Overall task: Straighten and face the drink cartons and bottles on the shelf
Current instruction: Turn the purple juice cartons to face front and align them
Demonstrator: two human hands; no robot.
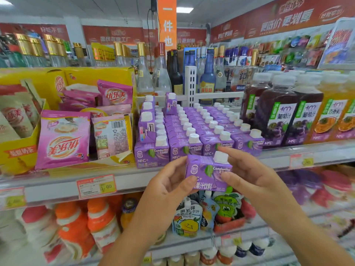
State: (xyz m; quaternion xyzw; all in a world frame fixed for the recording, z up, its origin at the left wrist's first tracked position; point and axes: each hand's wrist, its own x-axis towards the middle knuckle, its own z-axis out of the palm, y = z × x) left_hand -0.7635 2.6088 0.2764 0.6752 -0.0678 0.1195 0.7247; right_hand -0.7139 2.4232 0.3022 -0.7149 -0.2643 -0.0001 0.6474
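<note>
A small purple juice carton (206,170) with a white cap is held in front of the shelf edge, label facing me. My left hand (169,187) grips its left side and bottom. My right hand (244,173) pinches its right side, fingers reaching over the cap. Behind it, rows of matching purple cartons (192,131) stand on the shelf (134,181). A few cartons are stacked on top at the left, and one (171,103) stands raised at the back. Dark grape juice bottles (276,116) and orange juice bottles (332,116) stand to the right.
Yellow display boxes with pink milk-tea sachets (63,139) fill the shelf's left part. Glass liquor bottles (163,73) stand behind a white divider (190,85). Price tags (96,186) hang on the shelf edge. Orange-capped bottles (76,227) and drink pouches (187,221) sit on the shelf below.
</note>
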